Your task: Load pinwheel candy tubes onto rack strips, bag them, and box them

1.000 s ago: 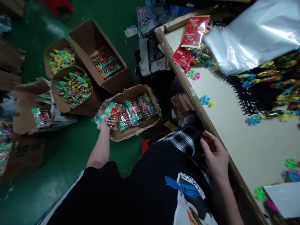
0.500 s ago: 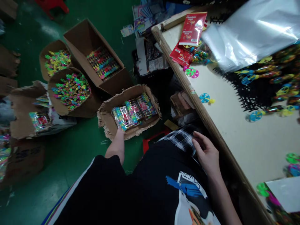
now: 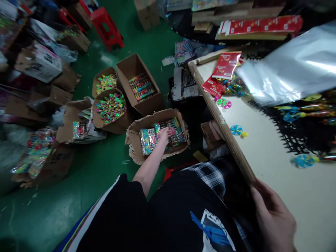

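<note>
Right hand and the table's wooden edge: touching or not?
Touching. The head view shows the right hand set against the wooden edge, no gap visible where they meet.

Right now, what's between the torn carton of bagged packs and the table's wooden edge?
The head view shows mainly a small brown box between the torn carton and the wooden edge.

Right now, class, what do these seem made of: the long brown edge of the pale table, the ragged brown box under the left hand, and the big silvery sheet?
Long brown edge: probably wood, dull, with a rough, streaky surface.
Ragged brown box: apparently matt cardboard, by its torn, uneven rim.
Big silvery sheet: likely thin plastic film, glossy, given its creases and glare.
</note>
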`<state>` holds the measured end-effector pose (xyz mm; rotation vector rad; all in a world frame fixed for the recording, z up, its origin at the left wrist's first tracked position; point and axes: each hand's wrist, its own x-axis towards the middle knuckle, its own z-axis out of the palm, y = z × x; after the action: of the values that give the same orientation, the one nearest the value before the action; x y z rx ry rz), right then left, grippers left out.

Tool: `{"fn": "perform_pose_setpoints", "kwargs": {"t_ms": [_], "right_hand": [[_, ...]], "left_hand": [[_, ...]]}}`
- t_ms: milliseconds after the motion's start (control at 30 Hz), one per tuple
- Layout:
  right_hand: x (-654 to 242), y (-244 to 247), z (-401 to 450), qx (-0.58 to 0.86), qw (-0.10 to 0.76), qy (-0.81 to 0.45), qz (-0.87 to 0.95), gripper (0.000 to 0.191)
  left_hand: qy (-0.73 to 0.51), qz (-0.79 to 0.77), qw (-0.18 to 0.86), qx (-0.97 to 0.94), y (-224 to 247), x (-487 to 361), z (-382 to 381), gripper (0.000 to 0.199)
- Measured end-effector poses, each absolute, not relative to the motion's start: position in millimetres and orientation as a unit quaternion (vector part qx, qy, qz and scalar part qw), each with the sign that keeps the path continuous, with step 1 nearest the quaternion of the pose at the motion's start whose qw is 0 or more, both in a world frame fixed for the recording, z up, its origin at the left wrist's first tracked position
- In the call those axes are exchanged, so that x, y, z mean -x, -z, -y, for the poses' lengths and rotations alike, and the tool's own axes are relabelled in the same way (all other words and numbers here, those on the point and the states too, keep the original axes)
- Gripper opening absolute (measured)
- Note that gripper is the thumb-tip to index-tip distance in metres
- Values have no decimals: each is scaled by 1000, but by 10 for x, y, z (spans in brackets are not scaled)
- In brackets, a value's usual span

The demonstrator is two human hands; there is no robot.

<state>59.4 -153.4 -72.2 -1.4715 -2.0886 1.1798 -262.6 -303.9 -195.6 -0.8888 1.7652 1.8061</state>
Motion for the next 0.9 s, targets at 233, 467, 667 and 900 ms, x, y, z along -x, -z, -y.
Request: {"fn": "perform_pose_setpoints", "kwargs": {"t_ms": [233,467,667,900], "right_hand": [[-947,580,1232,578,279,-399,655,55],[-1467,522,986,634,330,-346,607,44],[-1976,616,783,675,342,-181,628,37],[-2304,892,665,680,189,5,709,36]], "left_hand": [[-725,-660,185,67,1128,2345,2108,7],[-650,-686,213,-249,694,1816,1367,29],[-505,-683,197,-490,627,1324,438,18],[-304,-777,58,-548,616,1441,-418,22]]}}
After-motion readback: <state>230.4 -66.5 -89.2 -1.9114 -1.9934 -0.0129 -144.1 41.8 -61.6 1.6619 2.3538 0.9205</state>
